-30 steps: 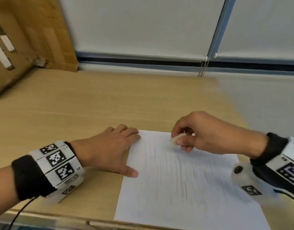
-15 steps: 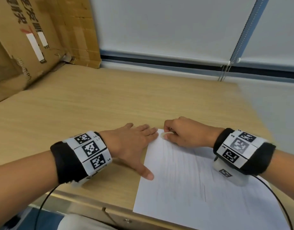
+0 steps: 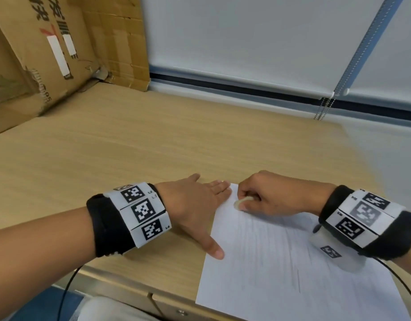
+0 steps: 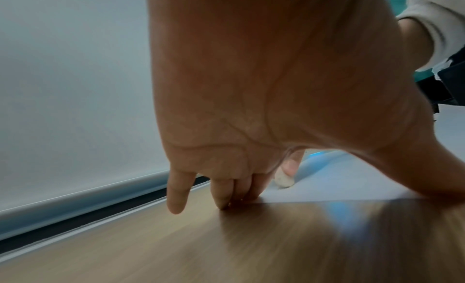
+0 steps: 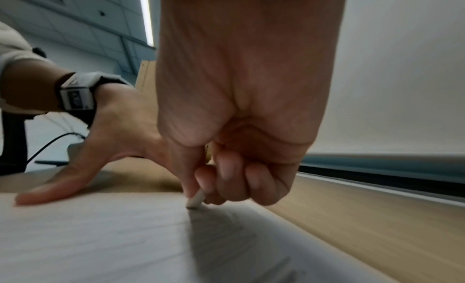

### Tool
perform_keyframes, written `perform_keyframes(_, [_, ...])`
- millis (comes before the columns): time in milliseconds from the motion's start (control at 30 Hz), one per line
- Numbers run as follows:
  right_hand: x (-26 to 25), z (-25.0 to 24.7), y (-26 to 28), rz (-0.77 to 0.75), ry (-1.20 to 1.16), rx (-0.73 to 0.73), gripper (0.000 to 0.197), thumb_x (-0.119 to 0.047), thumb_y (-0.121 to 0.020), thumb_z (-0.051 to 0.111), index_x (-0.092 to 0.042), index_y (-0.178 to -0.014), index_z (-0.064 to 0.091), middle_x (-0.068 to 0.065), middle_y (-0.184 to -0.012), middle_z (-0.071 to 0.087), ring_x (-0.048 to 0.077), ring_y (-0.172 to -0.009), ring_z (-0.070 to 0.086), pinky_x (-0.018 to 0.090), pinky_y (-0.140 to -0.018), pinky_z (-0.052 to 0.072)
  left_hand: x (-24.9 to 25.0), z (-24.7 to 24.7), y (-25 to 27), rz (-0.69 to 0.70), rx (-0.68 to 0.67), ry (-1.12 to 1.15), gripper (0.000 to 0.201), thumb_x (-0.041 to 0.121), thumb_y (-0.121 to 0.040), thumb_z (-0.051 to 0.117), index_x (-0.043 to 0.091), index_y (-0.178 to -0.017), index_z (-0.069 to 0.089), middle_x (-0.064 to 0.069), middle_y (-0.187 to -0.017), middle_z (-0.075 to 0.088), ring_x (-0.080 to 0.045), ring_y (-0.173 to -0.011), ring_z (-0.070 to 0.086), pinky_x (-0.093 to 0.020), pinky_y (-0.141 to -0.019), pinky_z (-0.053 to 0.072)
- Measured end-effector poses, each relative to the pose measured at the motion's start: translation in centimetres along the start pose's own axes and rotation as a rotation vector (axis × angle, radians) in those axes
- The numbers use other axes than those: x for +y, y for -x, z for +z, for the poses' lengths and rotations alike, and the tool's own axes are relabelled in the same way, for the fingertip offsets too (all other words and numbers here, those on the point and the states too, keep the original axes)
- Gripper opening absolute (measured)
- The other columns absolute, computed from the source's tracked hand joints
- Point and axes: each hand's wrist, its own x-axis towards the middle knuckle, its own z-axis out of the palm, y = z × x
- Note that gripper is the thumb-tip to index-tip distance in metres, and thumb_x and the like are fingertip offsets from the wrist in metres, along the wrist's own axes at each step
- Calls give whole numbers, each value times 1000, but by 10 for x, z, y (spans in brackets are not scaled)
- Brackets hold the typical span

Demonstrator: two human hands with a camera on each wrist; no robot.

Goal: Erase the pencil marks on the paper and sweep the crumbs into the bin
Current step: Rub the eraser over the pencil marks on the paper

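Wood-grain desk (image 3: 107, 147) runs back to a lowered white blind (image 3: 246, 42), with flattened cardboard (image 3: 37, 54) leaning behind the paper's far-left side. Taking the paper (image 3: 281, 274) as landmark: it lies at the desk's near edge, faint grey pencil marks (image 3: 269, 246) running as long strokes from its far end towards the near end.

At the paper's far-left corner, the right hand (image 3: 274, 195) has its fingers curled tight, pinching a small white eraser (image 3: 240, 202) between thumb and forefinger; the eraser's lower end touches the sheet. The left hand (image 3: 195, 205) lies flat with straight fingers along the paper's left edge, fingertips by the far corner and thumb (image 3: 215, 250) pressing on the sheet further down that edge.

What matters for the next stroke, as I judge it: nearly all the marks lie on the near side of the eraser, their long axis running away from the fingers, so rubbing should pull nearward along them. Only the right hand can do it. No bin is in view, and crumbs are too small to make out.
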Motion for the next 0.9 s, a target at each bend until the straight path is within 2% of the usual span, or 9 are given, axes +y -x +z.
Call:
perform_keyframes(67, [2, -4, -2, 14, 6, 5, 29, -36, -93, 56, -12, -79, 62, -6, -63, 55, 10, -55, 44, 23, -55, 37, 0, 1, 0, 5, 3, -1, 128, 85, -69, 52, 16, -153, -16, 3, -161, -20, -9, -148, -11, -46, -120, -7])
perform_keyframes(167, [6, -5, -3, 48, 2, 56, 30, -35, -93, 55, -10, -80, 63, -4, -65, 57, 10, -58, 47, 24, -56, 39, -1, 2, -2, 1, 15, -10, 130, 87, -67, 51, 15, -153, -16, 2, -161, -18, -9, -148, -9, -46, -120, -7])
perform_keyframes(333, [-6, -3, 8, -22, -34, -84, 31, -37, -93, 56, -13, -74, 60, -8, -61, 53, 7, -51, 42, 17, -50, 35, -1, 2, -1, 0, 9, 1, 129, 86, -68, 51, 17, -153, -17, 3, -160, -21, -8, -148, -11, -46, -120, -7])
perform_keyframes(400, [2, -7, 4, 31, -10, -23, 28, -36, -92, 57, -16, -73, 60, -11, -60, 52, 6, -52, 44, 16, -51, 33, 0, 3, -1, -1, 5, -2, 129, 86, -68, 51, 17, -153, -18, 4, -160, -21, -7, -147, -12, -46, -120, -7])
perform_keyframes(500, [9, -7, 2, 68, -13, 42, 27, -33, -92, 57, -11, -78, 64, -12, -61, 52, 6, -54, 45, 15, -52, 33, 0, 3, -1, -10, 9, -3, 130, 87, -67, 51, 17, -153, -18, 5, -159, -21, -6, -147, -11, -45, -120, -8])
perform_keyframes(633, [-2, -4, 9, 3, -38, -73, 22, -34, -92, 58, -20, -75, 61, -13, -59, 52, 5, -52, 45, 16, -53, 37, 0, 4, -3, -5, 16, -17, 131, 88, -66, 50, 16, -153, -16, 4, -160, -20, -7, -147, -10, -45, -120, -6])
perform_keyframes(800, [12, -7, 3, 72, -63, 47, 25, -32, -92, 60, -11, -79, 66, -11, -62, 54, 5, -53, 45, 14, -53, 35, 0, 2, -4, -13, 23, -17, 131, 88, -65, 51, 16, -153, -15, 3, -161, -18, -6, -148, -7, -45, -120, -6])
perform_keyframes(900, [3, -2, 11, 28, -69, -28, 24, -31, -92, 58, -22, -70, 59, -12, -60, 53, 5, -52, 45, 16, -52, 37, 0, 2, -4, -16, 12, -22, 131, 88, -66, 50, 16, -153, -16, 3, -160, -20, -7, -148, -8, -45, -120, -6])
